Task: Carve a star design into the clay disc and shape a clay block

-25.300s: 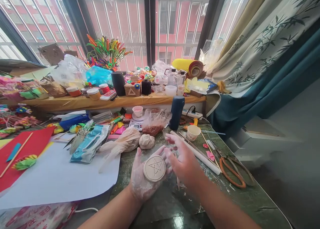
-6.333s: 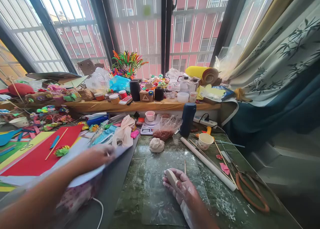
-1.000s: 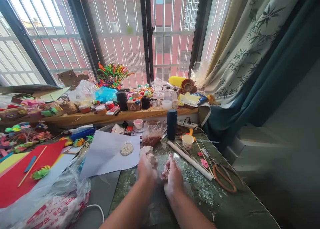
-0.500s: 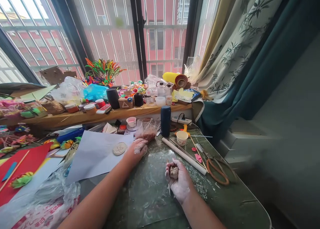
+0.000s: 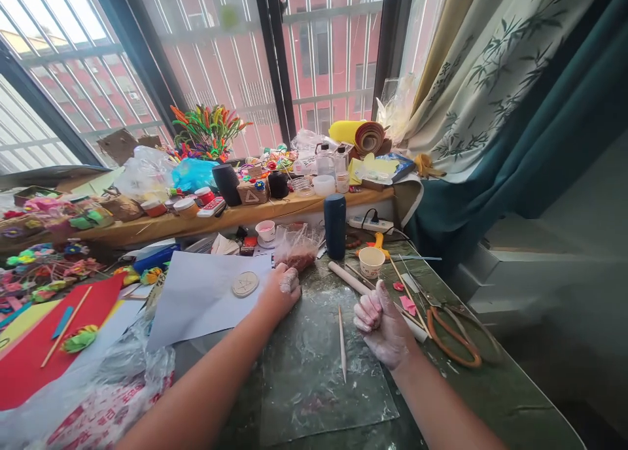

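My left hand [image 5: 281, 289] rests on the green table by the edge of the white paper [image 5: 196, 303], its dusty fingers curled over a pale lump of clay. My right hand [image 5: 381, 320] is a closed fist beside the white rolling pin [image 5: 347, 278]; what it holds is hidden inside the fingers. A thin wooden stick [image 5: 341, 343] lies between my hands on a clear plastic sheet [image 5: 314, 381]. A round clay disc [image 5: 245, 284] with a star mark sits on the white paper, left of my left hand.
Behind my hands stand a bag of reddish material [image 5: 294, 248], a dark blue cylinder [image 5: 335, 217] and a paper cup [image 5: 371, 261]. Orange-handled scissors [image 5: 454, 343] lie at the right. Red paper [image 5: 44, 352] and a plastic bag [image 5: 108, 398] lie left. A cluttered wooden shelf [image 5: 196, 222] runs along the window.
My right hand moved up and right toward the rolling pin and turned its fist over, hiding the clay piece. The wooden stick now lies free on the plastic sheet. My left hand stayed on the lump.
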Action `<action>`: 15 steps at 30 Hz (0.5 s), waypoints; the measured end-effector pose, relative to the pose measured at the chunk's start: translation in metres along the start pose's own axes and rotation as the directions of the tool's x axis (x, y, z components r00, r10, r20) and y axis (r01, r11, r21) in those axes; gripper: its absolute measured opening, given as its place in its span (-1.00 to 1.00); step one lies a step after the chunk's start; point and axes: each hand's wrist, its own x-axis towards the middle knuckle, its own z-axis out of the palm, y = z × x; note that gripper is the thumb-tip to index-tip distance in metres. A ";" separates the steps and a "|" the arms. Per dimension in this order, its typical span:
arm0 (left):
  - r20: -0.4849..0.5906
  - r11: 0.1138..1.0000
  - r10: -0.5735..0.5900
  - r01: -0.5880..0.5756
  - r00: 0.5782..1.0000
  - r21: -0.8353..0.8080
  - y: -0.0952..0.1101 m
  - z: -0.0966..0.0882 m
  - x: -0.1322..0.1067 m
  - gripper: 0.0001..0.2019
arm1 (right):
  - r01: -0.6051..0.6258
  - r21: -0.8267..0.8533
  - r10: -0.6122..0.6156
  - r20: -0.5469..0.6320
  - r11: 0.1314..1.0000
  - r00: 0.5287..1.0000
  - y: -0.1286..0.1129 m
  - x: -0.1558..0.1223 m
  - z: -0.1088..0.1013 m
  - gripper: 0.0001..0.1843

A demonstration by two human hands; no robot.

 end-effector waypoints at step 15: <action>-0.035 0.999 -0.048 0.047 0.998 -0.004 0.006 -0.017 -0.009 -0.46 | 0.113 -0.330 -0.127 -0.021 0.937 0.992 0.010 0.008 -0.023 -0.57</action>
